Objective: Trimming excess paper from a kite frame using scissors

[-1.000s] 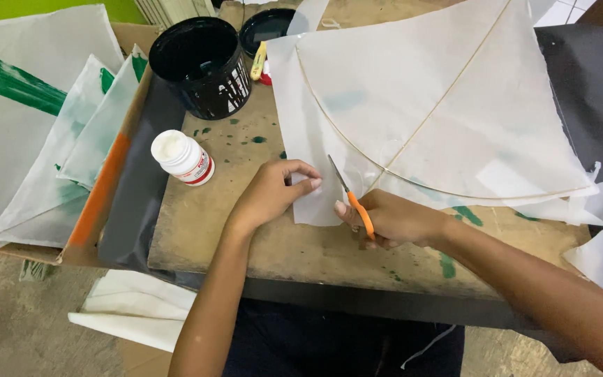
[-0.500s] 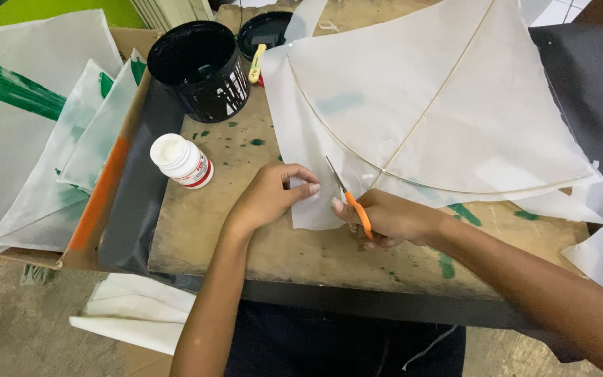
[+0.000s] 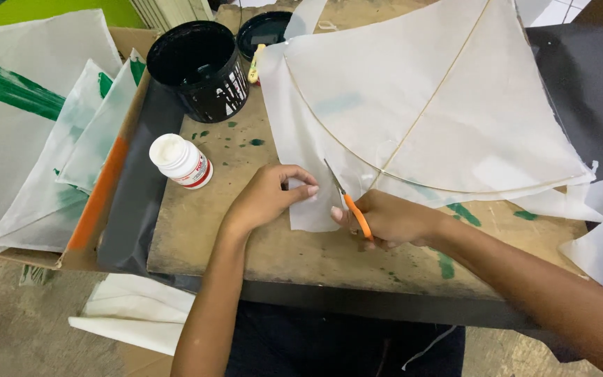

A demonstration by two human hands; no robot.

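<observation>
At the far left, finished white paper kites streaked with green paint are lying stacked beside a small white glue bottle and a black paint bucket. At centre the left hand is pressing flat, fingers together, on the white kite paper, while the right hand is gripping orange-handled scissors, blades cutting into the edge just beside the bowed stick. By my judgement the frame is already glued on and trimming is only partly done, on a paint-spotted wooden table with black paper at the right above a bare concrete floor.
</observation>
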